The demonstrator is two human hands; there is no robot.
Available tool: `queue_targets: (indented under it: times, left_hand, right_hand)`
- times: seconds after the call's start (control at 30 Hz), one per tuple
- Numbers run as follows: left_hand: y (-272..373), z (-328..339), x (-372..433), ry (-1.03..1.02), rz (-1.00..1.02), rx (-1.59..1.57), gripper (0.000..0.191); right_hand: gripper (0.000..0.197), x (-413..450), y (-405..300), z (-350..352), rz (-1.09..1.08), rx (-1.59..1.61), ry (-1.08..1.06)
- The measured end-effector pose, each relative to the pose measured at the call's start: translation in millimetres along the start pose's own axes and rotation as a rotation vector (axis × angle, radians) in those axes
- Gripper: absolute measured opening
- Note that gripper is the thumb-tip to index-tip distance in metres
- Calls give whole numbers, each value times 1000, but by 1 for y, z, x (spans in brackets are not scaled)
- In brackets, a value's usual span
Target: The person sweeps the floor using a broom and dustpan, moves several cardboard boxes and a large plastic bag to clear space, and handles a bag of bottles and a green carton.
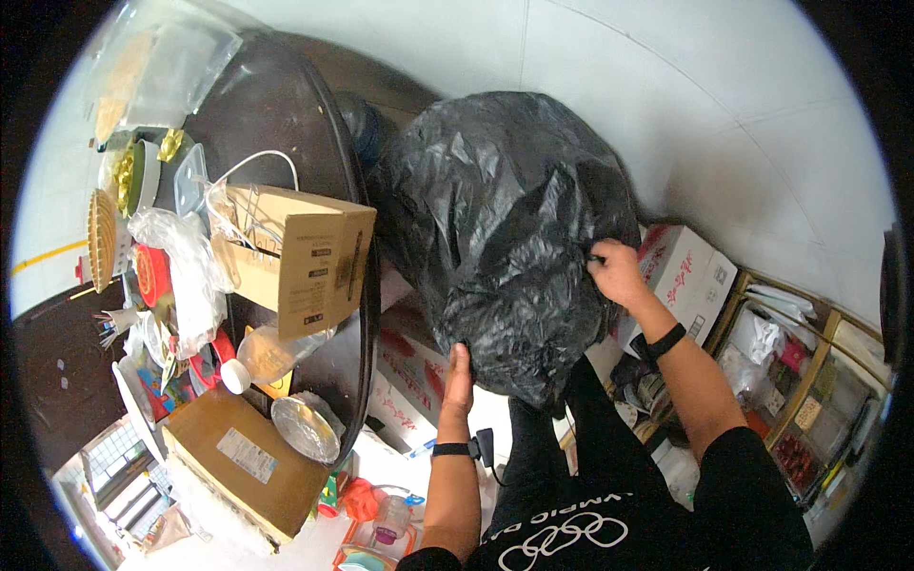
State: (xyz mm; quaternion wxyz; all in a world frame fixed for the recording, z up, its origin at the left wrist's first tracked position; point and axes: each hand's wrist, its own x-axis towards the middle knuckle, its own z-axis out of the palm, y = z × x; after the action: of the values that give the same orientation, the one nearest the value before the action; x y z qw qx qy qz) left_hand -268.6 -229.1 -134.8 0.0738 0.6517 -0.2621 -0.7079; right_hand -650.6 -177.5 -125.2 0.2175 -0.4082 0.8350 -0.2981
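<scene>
A large, full black plastic bag (500,228) bulges in front of me, its crinkled near end by my legs. My right hand (615,270) pinches the plastic on its right side, the fingers closed on a fold. At the bag's lower left edge is my left hand (459,371), thumb up against the plastic; its other fingers are hidden under the bag, so I cannot tell how they grip. Each wrist wears a black strap.
A dark round table (264,93) on the left carries an open cardboard box (321,264), a plastic bottle (264,357) and a brown carton (243,457). Printed cartons (689,282) stand by the wall at right, beside a wood-framed shelf (821,342). A blue water jug (364,125) sits behind the table edge.
</scene>
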Motion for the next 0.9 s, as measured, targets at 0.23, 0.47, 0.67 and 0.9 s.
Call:
queue_targets:
  times: [0.23, 0.47, 0.67, 0.9]
  left_hand:
    - [22, -24, 48, 177, 25, 21, 90]
    - [121, 2, 152, 505, 557, 428, 73]
    - [180, -10, 282, 540, 648, 162, 69]
    - [125, -37, 319, -39, 212, -133, 67]
  right_hand:
    - [50, 55, -39, -39, 168, 396, 151]
    - [65, 210, -56, 4, -139, 110, -50]
    - [88, 266, -46, 76, 25, 48, -562]
    - [79, 278, -33, 77, 254, 117, -837]
